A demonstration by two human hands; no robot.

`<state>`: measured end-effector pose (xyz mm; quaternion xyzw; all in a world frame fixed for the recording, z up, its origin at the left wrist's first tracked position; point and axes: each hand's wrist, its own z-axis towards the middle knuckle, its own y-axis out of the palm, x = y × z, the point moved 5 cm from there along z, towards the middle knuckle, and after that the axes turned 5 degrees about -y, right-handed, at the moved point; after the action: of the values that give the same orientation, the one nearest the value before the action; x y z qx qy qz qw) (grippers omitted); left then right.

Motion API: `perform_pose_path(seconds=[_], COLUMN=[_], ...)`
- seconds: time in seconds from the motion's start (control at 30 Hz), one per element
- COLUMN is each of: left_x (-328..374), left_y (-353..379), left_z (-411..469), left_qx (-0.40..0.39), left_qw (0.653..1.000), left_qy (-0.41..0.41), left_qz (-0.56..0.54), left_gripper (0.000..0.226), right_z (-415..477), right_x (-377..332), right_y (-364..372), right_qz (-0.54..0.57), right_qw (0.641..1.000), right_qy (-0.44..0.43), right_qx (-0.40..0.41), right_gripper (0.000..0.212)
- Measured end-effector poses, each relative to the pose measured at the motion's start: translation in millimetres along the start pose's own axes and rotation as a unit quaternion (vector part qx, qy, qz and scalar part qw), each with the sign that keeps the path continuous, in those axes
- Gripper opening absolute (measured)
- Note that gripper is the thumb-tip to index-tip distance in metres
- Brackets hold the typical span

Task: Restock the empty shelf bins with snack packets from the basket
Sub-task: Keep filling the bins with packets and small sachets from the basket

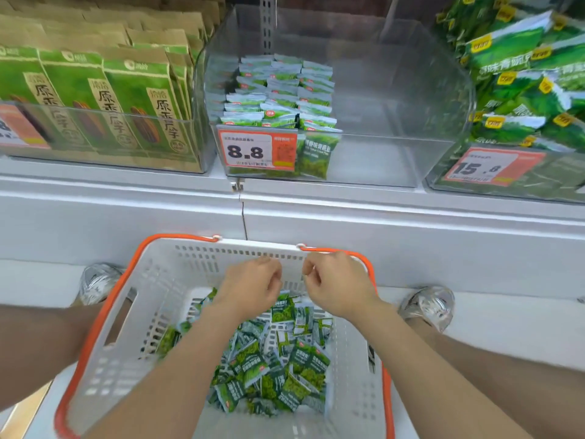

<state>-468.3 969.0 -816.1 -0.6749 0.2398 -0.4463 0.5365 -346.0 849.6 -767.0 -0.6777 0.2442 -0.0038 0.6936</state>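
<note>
Right now my left hand and right hand hover side by side over the white basket, each curled into a loose fist, gripping nothing I can see. Green snack packets lie heaped inside it (more stand stacked in the clear shelf bin above).

Up ahead of left hand: stacked packets fill the left side of the clear bin.
Up ahead of right hand: bin's right side bare, open-topped.
Just beyond both hands: basket far wall.
Beneath: loose packets cover the basket floor.
</note>
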Motion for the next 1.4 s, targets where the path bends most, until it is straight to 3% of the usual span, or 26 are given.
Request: perform_pose_path(seconds=[0.13,0.27,0.37,0.6,0.73,0.83,0.93,0.97,1.03,1.2,1.3,1.4], left_x=[-31.6,-53.9,-52.0,-49.3,-55.0,-47.7,-32.8,-26.6,-19.2,-14.1,-7.8,3.3], left_y=[74.6,127.6,136.7,136.4,128.8,107.2,79.8,69.2,50.8,19.9,0.4,-39.1], left_z=[-26.1,-54.4,-62.2,-53.1,-45.3,-30.6,-15.4,-12.2,-8.5,-8.3,-6.7,5.0], left_qx=[-0.189,-0.36,-0.412,-0.337,-0.257,-0.231,-0.214,-0.202,-0.169,-0.114,-0.096,-0.045], left_qw=[0.976,0.92,0.898,0.932,0.958,0.914,0.846,0.836,0.829,0.816,0.824,0.859], left_qy=[-0.067,-0.081,-0.072,-0.081,-0.122,-0.181,-0.192,-0.187,-0.191,-0.23,-0.211,-0.16], left_qz=[0.084,0.13,0.137,0.104,-0.028,-0.28,-0.449,-0.475,-0.497,-0.517,-0.517,-0.484], left_gripper=[0.023,0.087,0.104,0.07,0.057,0.039,0.032,0.03,0.03,0.048,0.045,0.04], right_z=[-22.1,-35.8,-36.2,-35.2,-32.7,-24.3,-17.5,-14.6,-10.5,-8.8,-6.4,-0.1], right_x=[16.9,14.6,12.8,5.3,5.3,10.9,14.4,14.2,15.7,19.3,11.5,-1.4], right_y=[54.5,91.5,102.2,109.1,112.3,111.2,104.3,101.2,92.8,75.3,51.0,-1.5], right_qz=[-0.001,0.002,0.01,0.018,0.058,0.159,0.342,0.393,0.437,0.479,0.457,0.387], right_qw=[0.989,0.974,0.971,0.963,0.965,0.969,0.923,0.903,0.886,0.86,0.874,0.901], right_qy=[0.028,0.011,0.006,-0.003,0.017,0.076,0.152,0.158,0.154,0.164,0.136,0.074], right_qx=[-0.146,-0.226,-0.239,-0.27,-0.254,-0.171,-0.089,-0.067,-0.009,0.061,0.089,0.182], right_gripper=[0.021,0.024,0.027,0.027,0.029,0.025,0.036,0.03,0.018,0.059,0.043,0.011])
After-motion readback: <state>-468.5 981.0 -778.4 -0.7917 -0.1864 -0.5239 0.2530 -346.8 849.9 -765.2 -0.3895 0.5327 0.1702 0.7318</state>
